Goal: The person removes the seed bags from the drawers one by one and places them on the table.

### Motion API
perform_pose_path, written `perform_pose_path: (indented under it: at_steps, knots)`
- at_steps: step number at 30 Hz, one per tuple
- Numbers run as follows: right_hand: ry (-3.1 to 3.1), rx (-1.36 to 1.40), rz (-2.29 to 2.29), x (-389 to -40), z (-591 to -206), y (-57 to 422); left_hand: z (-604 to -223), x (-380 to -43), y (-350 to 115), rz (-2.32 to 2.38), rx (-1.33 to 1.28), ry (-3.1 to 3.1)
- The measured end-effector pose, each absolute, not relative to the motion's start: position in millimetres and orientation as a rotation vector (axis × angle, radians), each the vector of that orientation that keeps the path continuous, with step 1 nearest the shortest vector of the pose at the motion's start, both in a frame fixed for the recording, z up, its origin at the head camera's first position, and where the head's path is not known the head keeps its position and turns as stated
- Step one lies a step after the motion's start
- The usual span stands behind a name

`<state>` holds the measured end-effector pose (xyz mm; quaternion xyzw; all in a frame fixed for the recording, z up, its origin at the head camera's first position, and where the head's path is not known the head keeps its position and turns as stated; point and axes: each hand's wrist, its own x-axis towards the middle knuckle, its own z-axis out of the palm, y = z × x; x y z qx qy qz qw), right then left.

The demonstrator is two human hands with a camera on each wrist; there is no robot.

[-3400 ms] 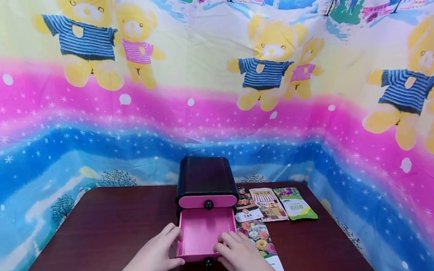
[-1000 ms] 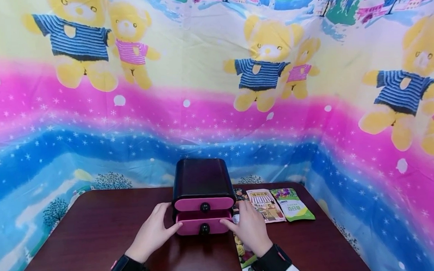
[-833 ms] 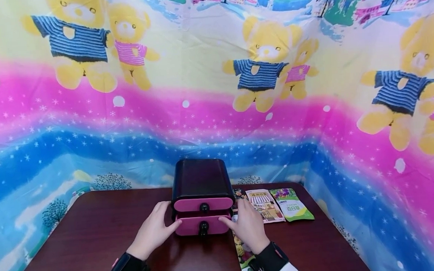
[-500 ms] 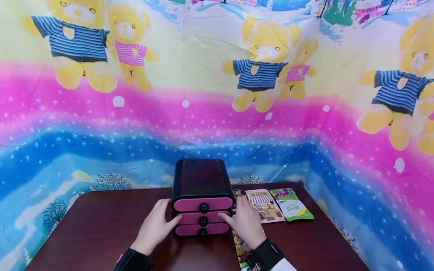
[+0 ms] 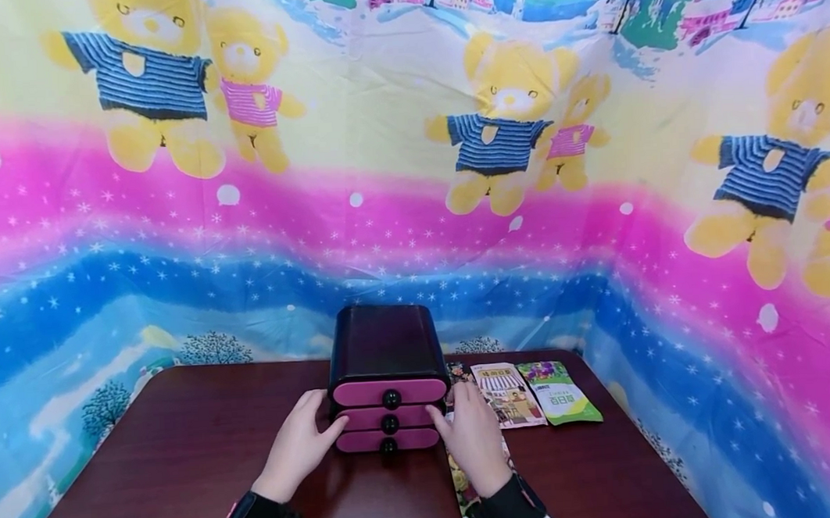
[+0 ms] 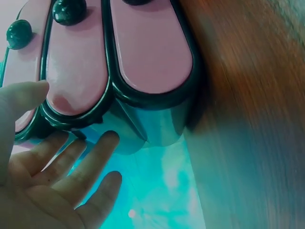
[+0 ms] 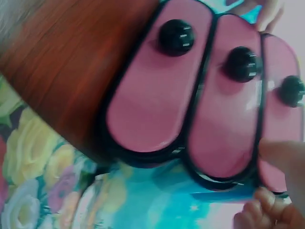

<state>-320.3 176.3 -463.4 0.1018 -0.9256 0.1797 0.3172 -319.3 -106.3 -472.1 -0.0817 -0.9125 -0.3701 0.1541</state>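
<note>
A black drawer unit (image 5: 387, 342) with three pink fronts and round black knobs stands on the table, all its drawers pushed in. At its left side is my left hand (image 5: 294, 445), its thumb by the end of the middle drawer (image 5: 412, 415). In the left wrist view its fingers (image 6: 90, 162) are spread loosely beside the casing and grip nothing. My right hand (image 5: 475, 436) mirrors it on the other side. The right wrist view shows that hand's thumb (image 7: 281, 155) at the front edge and its fingers, partly out of frame, by the side.
Right of the unit lie a packet with a striped awning (image 5: 510, 395) and a green packet (image 5: 563, 392). A dark flower packet (image 5: 459, 372) and a rose-printed packet (image 5: 461, 475) lie partly behind my right hand. A printed bear curtain (image 5: 386, 237) hangs behind the table.
The middle drawer stood pulled out, with both hands at it; it has slid back into the unit under my thumbs. Since then my hands have come slightly back towards me.
</note>
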Motion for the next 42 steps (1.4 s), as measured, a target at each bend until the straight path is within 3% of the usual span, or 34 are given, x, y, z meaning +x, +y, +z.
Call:
perform_pose_path:
  at_steps: [5,12,16,42]
  knots:
    - [-2.342,0.392,0.487,-301.9,-451.1,173.6,-472.1,-316.6,-104.9,-1.089,-0.218,-2.603]
    - [-2.363,0.981,0.313,-291.4,-449.7,164.2,-470.3,-312.6,-103.4,-1.106,-0.218,-2.607]
    - [-2.395,1.182,0.16,-291.5,-458.7,157.0,-470.6,-312.7,-103.7,-1.133,-0.21,-2.609]
    - [-2.712,1.273,0.22,-305.8,-489.1,153.3,-473.4,-313.3,-103.3,-1.201,-0.2,-2.597]
